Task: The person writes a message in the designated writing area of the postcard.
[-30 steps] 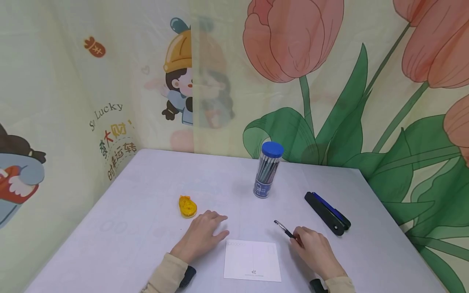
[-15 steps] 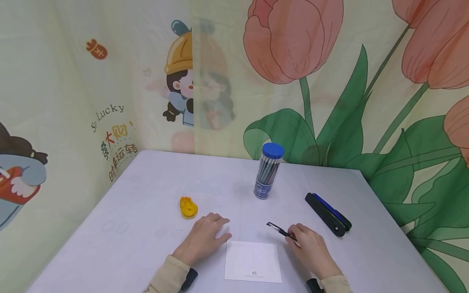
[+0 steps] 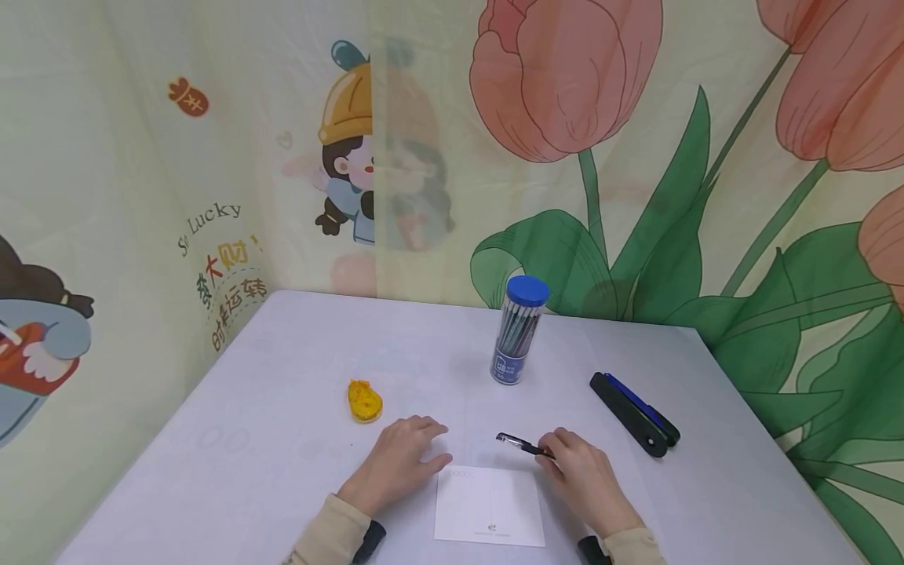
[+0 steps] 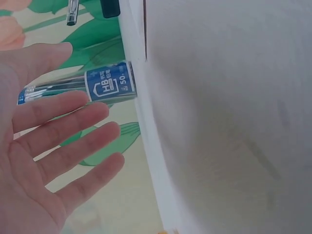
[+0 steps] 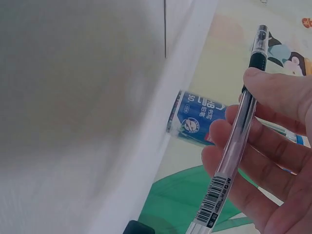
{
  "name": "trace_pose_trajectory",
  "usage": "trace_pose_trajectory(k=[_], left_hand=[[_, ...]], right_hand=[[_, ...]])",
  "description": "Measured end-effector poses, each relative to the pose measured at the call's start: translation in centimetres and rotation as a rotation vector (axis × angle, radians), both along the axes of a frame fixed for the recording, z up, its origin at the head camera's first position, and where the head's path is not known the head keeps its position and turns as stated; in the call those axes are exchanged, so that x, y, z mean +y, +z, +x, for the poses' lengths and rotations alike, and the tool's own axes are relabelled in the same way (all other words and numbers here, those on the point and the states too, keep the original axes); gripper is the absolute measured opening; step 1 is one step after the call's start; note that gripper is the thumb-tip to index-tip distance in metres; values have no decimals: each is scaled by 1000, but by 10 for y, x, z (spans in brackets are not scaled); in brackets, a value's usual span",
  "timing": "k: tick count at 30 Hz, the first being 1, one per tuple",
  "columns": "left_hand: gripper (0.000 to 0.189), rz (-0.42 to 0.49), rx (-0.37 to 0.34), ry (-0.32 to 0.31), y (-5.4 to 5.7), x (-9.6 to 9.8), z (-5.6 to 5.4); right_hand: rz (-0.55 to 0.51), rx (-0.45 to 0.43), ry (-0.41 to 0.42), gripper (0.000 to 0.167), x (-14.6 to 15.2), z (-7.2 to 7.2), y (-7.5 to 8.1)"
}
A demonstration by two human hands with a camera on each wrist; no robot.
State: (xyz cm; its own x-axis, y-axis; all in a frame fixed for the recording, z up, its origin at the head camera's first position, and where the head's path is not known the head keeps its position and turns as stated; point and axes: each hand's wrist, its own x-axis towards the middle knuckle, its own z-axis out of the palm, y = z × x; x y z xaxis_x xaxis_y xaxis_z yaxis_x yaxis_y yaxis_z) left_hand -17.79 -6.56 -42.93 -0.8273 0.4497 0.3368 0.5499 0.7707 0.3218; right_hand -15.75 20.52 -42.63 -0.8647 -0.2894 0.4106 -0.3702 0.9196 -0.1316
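My right hand (image 3: 582, 479) pinches a capped gel pen (image 5: 236, 134) between thumb and fingers; its clear cap points left in the head view and a barcode label shows on the barrel. A white postcard (image 3: 490, 506) lies flat on the table between my hands, a small printed mark near its lower edge. My left hand (image 3: 399, 463) is at the card's upper left corner, holding nothing. In the left wrist view its fingers (image 4: 80, 144) are spread and nearly straight.
A tube of pencils (image 3: 514, 337) with a blue lid stands at the back of the white table (image 3: 297, 345). Left of centre lies a small yellow object (image 3: 364, 402). A black stapler (image 3: 628, 416) with a blue strip rests at the right.
My right hand has moved left with the pen, and the pen's cap end has swung toward the space above the postcard. My left hand has shifted slightly right and down.
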Motion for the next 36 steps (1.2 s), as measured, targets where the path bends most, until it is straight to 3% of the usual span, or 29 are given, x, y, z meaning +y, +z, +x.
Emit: trace_pose_trajectory(k=[16, 20, 28, 36], left_hand=[[32, 48, 27, -47, 0, 8, 2], [33, 38, 42, -64, 0, 12, 3], [34, 14, 7, -59, 3, 19, 6], [31, 20, 44, -91, 0, 21, 5]], right_hand=[[2, 12, 49, 19, -15, -1, -3], [2, 8, 62, 19, -18, -1, -4], [33, 25, 104, 18, -23, -1, -3], [39, 10, 146, 19, -26, 0, -2]])
